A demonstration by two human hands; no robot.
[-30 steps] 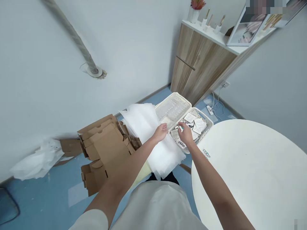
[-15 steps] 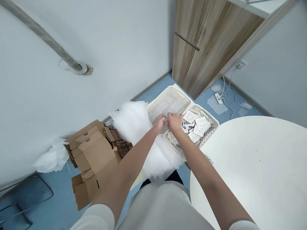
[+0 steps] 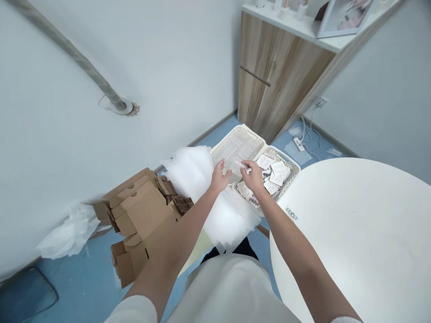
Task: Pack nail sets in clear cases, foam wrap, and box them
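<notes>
Over the near side of a white basket (image 3: 219,144) my left hand (image 3: 220,177) is open, thumb and fingers apart, holding nothing. See-through plastic cases (image 3: 240,144) lie stacked inside that basket. My right hand (image 3: 254,177) pinches a small clear plastic case (image 3: 238,164) between thumb and fingers; its outline is hard to make out. Beside my right hand, a second white basket (image 3: 291,163) holds white printed cards (image 3: 277,172) and small patterned items partly hidden beneath them. White foam sheets (image 3: 198,168) are piled just left of and below my left hand.
Flattened brown cardboard boxes (image 3: 144,211) lie to the left, with a crumpled white plastic bag (image 3: 69,233) beyond. A round white table (image 3: 350,224) stands at the right. Behind are a wood-grain cabinet (image 3: 279,67) and a power strip (image 3: 298,144) with cables on the floor.
My hands were close together over the baskets' shared edge and are now apart. My right hand has lifted a clear plastic case; my left has opened. The view has tilted up slightly.
</notes>
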